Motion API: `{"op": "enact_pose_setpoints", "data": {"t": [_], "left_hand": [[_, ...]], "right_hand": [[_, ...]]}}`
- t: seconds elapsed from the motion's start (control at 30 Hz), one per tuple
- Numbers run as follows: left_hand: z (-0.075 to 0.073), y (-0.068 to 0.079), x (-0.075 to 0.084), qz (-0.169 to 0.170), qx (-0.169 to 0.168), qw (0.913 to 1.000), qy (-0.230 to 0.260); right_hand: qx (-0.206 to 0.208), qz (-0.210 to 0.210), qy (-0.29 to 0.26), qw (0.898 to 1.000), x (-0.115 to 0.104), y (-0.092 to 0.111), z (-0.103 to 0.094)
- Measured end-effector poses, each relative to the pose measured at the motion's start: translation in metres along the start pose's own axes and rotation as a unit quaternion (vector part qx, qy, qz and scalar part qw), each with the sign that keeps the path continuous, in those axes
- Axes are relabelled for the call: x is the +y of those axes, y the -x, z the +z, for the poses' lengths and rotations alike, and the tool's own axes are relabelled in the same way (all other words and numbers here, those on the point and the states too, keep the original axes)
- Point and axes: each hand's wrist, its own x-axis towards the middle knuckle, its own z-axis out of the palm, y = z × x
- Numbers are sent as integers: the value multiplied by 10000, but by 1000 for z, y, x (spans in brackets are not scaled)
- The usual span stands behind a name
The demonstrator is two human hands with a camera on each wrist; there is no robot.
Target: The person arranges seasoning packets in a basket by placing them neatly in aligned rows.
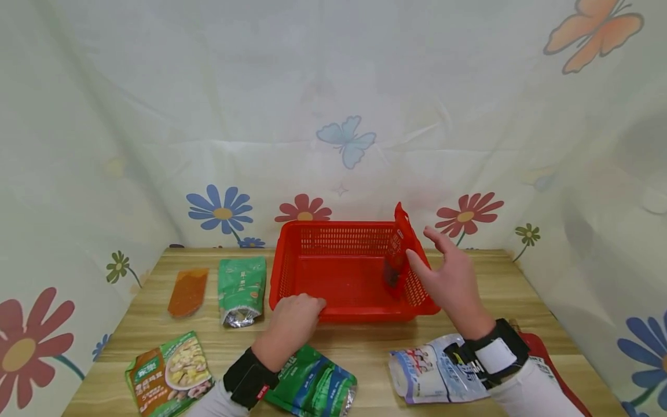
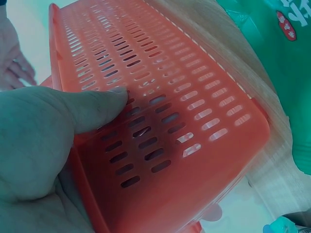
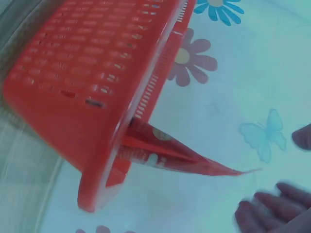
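A red plastic basket [image 1: 339, 317] with slotted walls stands mid-table. My left hand [image 1: 296, 319] grips its near-left rim; the left wrist view shows the thumb [image 2: 97, 107] against the slotted outer wall, with the other fingers hidden. Upright inside the basket's right end stands a red pouch [image 1: 397, 249], its pointed top above the rim. My right hand [image 1: 452, 284] is spread just right of that pouch. In the right wrist view a gap separates the fingers [image 3: 272, 208] from the pouch tip [image 3: 209, 166].
Left of the basket lie a green pouch [image 1: 242, 286] and a clear packet of orange contents [image 1: 189, 292]. Nearer are a brown-green food pouch [image 1: 172, 376], a green-blue pouch [image 1: 315, 385], a white-blue pouch [image 1: 435, 370] and a red package [image 1: 547, 359]. A patterned cloth [image 1: 260, 116] hangs behind.
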Motion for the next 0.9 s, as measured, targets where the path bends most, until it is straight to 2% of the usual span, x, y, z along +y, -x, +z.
{"op": "enact_pose_setpoints", "data": {"t": [0.1, 0.2, 0.37, 0.53, 0.63, 0.8, 0.9], "left_hand": [[0, 0, 0, 13, 2, 10000, -33], [-1, 1, 0, 13, -9, 10000, -66], [-1, 1, 1, 45, 15, 10000, -76], [-2, 2, 1, 35, -1, 10000, -21], [-3, 3, 2, 64, -22, 10000, -36], [-4, 3, 2, 119, 12, 9998, -137], [-5, 2, 2, 123, 0, 9997, -204]], "right_hand": [[220, -713, 17, 9972, 2, 8, -2], [18, -1126, 87, 9936, 3, 16, -4], [-733, -1739, 151, 9819, 7, 27, -7], [-1940, -2299, 138, 9536, 18, 34, -10], [-2731, -2184, 163, 9367, 24, 39, -12], [-3968, -1507, 429, 9044, 31, 42, -13], [-4507, -1168, 672, 8824, 38, 45, -10]]}}
